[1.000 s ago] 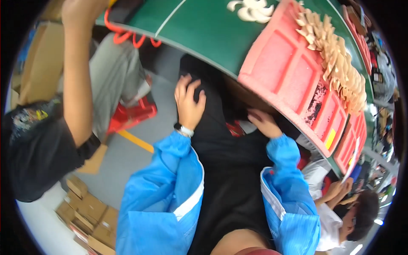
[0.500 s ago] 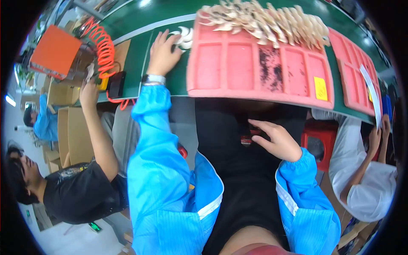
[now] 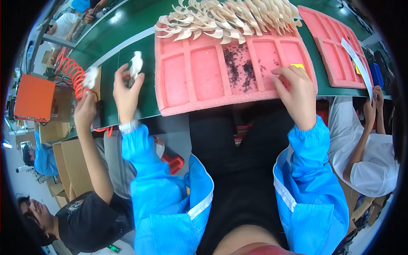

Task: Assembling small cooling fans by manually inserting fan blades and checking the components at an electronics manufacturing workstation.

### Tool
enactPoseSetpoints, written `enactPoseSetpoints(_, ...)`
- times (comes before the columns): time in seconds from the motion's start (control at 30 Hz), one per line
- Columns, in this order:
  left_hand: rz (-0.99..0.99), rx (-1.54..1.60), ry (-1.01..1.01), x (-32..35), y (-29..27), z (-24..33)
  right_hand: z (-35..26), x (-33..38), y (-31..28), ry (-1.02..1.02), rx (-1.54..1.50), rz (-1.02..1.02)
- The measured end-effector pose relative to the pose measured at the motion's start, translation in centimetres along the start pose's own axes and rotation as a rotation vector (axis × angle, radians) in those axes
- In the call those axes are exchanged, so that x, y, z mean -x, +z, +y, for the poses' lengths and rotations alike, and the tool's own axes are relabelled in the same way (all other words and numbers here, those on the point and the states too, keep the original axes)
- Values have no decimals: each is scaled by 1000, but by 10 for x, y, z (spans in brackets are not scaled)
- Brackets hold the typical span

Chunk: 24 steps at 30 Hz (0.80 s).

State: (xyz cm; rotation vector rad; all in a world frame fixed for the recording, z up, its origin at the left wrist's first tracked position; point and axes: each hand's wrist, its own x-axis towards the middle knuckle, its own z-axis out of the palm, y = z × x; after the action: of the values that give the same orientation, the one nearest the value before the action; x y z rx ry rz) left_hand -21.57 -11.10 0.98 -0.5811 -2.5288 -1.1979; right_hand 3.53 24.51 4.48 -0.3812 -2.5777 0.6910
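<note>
At the table's left part my left hand (image 3: 126,95) has its thumb and fingers closed on a white piece with curved blades (image 3: 136,63), raised upright. My right hand (image 3: 299,95) is over the right side of a pink foam tray (image 3: 193,106). Its thumb and forefinger are bent toward each other with a small gap, and nothing shows between them. Close to those fingertips, small black rings (image 3: 246,70) lie scattered in the tray's compartments. Many cream curved blades (image 3: 229,19) are lined up along the tray's far edge.
Another pink tray (image 3: 335,46) stands to the right, beside a person holding a paper strip (image 3: 356,57). On the left, another person holds a white part (image 3: 90,77) near a coiled orange hose (image 3: 70,70) and an orange box (image 3: 35,97). A yellow note (image 3: 298,66) lies on the near tray.
My left hand has taken the white piece off the green table and lifted it. From over my lap, my right hand has moved up to the tray. The view has shifted right.
</note>
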Motion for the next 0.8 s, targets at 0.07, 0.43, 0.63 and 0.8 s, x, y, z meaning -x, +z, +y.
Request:
enactPoseSetpoints(0.07,-66,392,-193,34,-18,25,8,-11,12,-109,242,20)
enactPoseSetpoints(0.43,-136,1249,-400,176,14,113,-8,-34,24,22,311,-95)
enactPoseSetpoints(0.63,-238,1336,-426,165,11,125,-11,-47,24,105,312,-225)
enactPoseSetpoints(0.8,-200,1263,-412,168,21,129,-27,-24,19,32,-57,-46)
